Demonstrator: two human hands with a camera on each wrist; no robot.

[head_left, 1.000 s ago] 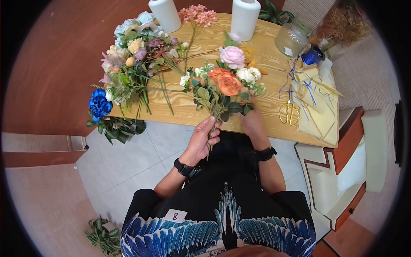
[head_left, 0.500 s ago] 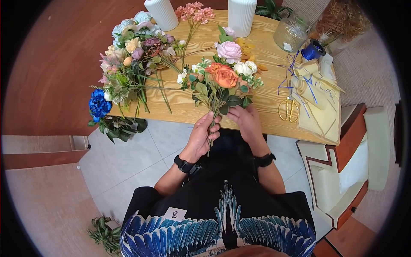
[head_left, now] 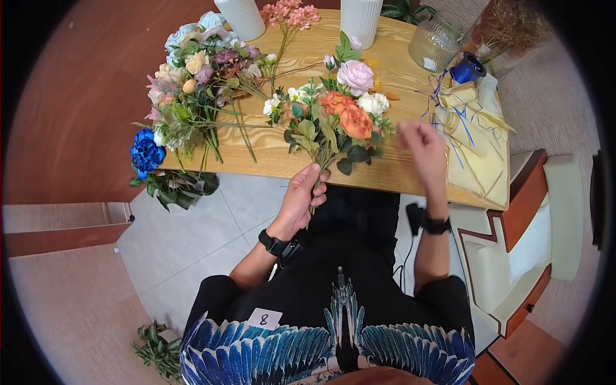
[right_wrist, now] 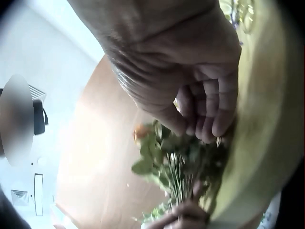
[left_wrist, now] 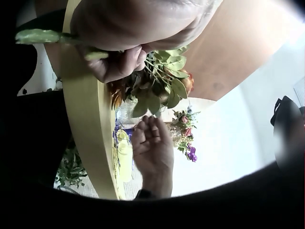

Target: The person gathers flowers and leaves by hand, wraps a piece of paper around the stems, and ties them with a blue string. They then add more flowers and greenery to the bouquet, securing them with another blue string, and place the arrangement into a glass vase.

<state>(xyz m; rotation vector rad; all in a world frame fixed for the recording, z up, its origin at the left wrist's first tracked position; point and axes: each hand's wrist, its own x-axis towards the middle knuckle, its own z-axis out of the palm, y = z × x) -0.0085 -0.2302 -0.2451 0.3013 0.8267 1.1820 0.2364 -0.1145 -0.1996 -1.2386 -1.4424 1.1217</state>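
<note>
My left hand (head_left: 301, 196) grips the gathered stems of a mixed bouquet (head_left: 356, 122) at the table's front edge. Orange, pink and white flowers fan out above the fist, with green leaves below them; stem ends stick out under it in the left wrist view. To the right of the bouquet is my right hand (head_left: 423, 154), raised over the table and slightly blurred. Its fingers (left_wrist: 151, 129) are loosely bent with nothing between them in the left wrist view. In the head view it covers the place where the gold-handled scissors lay.
A heap of loose flowers (head_left: 199, 83) lies at the table's left, with a blue flower (head_left: 147, 153) at the edge. White vases (head_left: 359, 22) and a glass jar (head_left: 433, 48) stand at the back. Blue ribbon spool (head_left: 467, 68) and yellow wrapping (head_left: 471, 167) are on the right.
My right hand has moved away from beneath the bouquet's leaves, out to the right. The bouquet has tilted slightly to the right in my left hand, which stays near the same place.
</note>
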